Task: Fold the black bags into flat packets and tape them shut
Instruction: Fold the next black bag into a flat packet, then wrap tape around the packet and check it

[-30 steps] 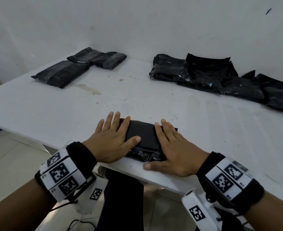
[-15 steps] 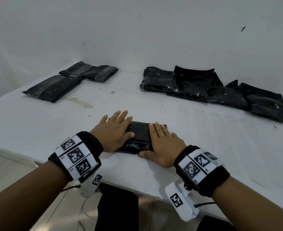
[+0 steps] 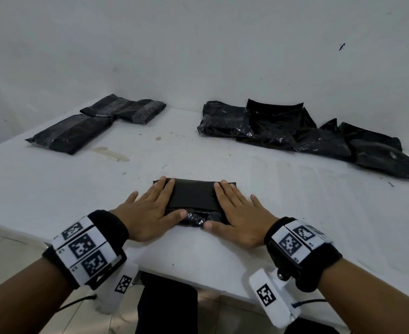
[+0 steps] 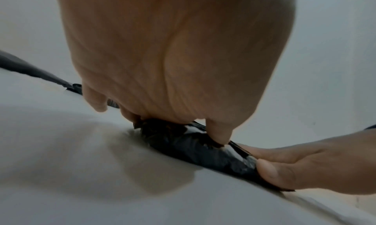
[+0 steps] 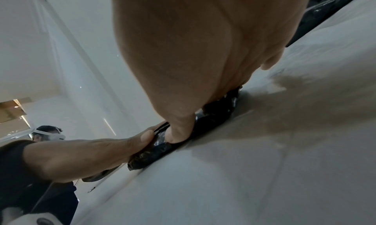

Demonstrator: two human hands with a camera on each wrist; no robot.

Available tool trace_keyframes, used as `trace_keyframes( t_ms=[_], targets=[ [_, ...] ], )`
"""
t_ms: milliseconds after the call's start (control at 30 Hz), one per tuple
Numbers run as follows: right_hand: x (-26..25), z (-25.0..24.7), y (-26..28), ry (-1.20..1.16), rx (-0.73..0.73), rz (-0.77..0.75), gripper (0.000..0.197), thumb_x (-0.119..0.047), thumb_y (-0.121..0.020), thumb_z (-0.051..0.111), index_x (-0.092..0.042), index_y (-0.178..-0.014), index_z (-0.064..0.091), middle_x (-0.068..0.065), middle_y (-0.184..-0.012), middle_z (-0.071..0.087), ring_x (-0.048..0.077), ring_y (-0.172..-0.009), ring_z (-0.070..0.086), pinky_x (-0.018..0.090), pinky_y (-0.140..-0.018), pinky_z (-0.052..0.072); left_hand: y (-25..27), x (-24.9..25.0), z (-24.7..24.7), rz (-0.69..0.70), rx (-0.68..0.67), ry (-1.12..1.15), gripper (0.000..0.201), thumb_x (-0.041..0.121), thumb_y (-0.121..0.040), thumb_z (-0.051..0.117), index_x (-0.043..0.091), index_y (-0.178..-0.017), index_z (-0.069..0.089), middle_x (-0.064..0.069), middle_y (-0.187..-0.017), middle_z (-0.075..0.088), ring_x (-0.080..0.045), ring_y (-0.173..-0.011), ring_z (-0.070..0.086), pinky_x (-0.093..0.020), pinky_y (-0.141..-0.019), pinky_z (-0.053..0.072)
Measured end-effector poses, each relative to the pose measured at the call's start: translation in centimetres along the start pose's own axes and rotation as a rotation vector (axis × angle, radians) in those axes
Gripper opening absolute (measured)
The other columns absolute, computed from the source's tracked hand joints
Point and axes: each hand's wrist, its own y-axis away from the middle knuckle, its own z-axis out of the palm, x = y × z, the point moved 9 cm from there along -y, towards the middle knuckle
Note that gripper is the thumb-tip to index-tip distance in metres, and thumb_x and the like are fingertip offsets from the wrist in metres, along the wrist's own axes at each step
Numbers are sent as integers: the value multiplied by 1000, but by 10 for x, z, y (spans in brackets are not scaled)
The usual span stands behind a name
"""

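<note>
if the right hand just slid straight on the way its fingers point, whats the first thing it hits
Probably nothing soon: the right hand lies flat on the folded bag, fingers aimed at bare table. Farther along sits the pile of unfolded bags, though depth is uncertain.

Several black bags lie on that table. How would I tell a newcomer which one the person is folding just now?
On the white table, skip the flat packets far left and the loose heap by the wall. It is the folded bag alone near the front edge, the only one pressed under the left hand and right hand.
</note>
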Motion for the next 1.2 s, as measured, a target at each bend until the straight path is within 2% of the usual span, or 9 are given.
trace_keyframes(
  t_ms=[300, 467, 533, 600, 667, 733, 833, 967, 1200],
  targets=[
    [0, -7, 1, -44, 11, -16, 102, -73, -89, 42, -23, -156, -17, -3, -162, -25, 14, -149, -23, 50, -121, -10, 6, 3, -4, -39, 72, -35, 85, 74, -88, 12, 31, -152, -22, -7, -161, -25, -32, -149, -19, -47, -121, -5],
    [5, -22, 13, -172, 87, -42, 107, -74, -84, 49, -24, -157, -12, -2, -163, -21, 14, -149, -21, 48, -122, -9, 16, 27, -20, 37, 120, -85, 128, 94, -44, -21, 31, -155, -12, -9, -159, -29, -33, -146, -26, -48, -120, -7],
    [10, -33, 21, -273, 160, -55, 97, -72, -87, 46, -26, -159, 0, -2, -166, -6, 13, -152, -8, 46, -124, 0, 18, 44, -34, 91, 178, -107, 114, 90, -61, -11, 28, -156, 0, -10, -162, -21, -30, -148, -24, -48, -120, -6],
    [28, -52, 25, -382, 302, -18, 80, -67, -91, 46, -24, -156, 25, 0, -162, 26, 17, -149, 22, 45, -120, 23, 19, 66, -54, 172, 269, -87, 94, 80, -79, 3, 27, -154, 18, -9, -165, 1, -25, -151, -8, -44, -122, 4],
    [57, -72, 24, -390, 455, 56, 58, -57, -94, 52, -21, -139, 54, 0, -140, 57, 19, -129, 51, 44, -107, 42, 11, 83, -72, 225, 338, 1, 62, 62, -96, 25, 28, -146, 40, -2, -158, 31, -21, -148, 20, -40, -118, 22],
    [85, -88, 16, -333, 537, 126, 33, -43, -93, 60, -20, -114, 70, 0, -112, 69, 19, -107, 62, 42, -94, 52, -4, 96, -85, 265, 394, 65, 33, 40, -101, 44, 29, -128, 59, 4, -135, 57, -20, -129, 47, -42, -105, 39],
    [123, -103, -6, -312, 528, 227, 10, -27, -88, 63, -22, -93, 71, 5, -104, 69, 21, -92, 66, 41, -87, 56, -29, 108, -88, 270, 361, 42, 12, 34, -92, 62, 25, -100, 65, 4, -103, 63, -18, -97, 58, -34, -82, 48],
    [164, -112, -47, -286, 465, 327, 7, -22, -86, 62, -25, -92, 64, 13, -115, 64, 28, -98, 65, 38, -90, 54, -52, 111, -71, 236, 249, 9, 27, 37, -80, 74, 30, -75, 49, 8, -87, 53, -19, -85, 57, -30, -71, 44],
    [185, -106, -104, -174, 357, 342, 49, -25, -99, 50, -17, -146, 43, 15, -149, 39, 34, -131, 46, 38, -106, 41, -66, 104, -51, 244, 160, 108, 26, 36, -80, 77, 30, -75, 53, 9, -75, 58, -8, -70, 55, -23, -62, 38]
  ],
)
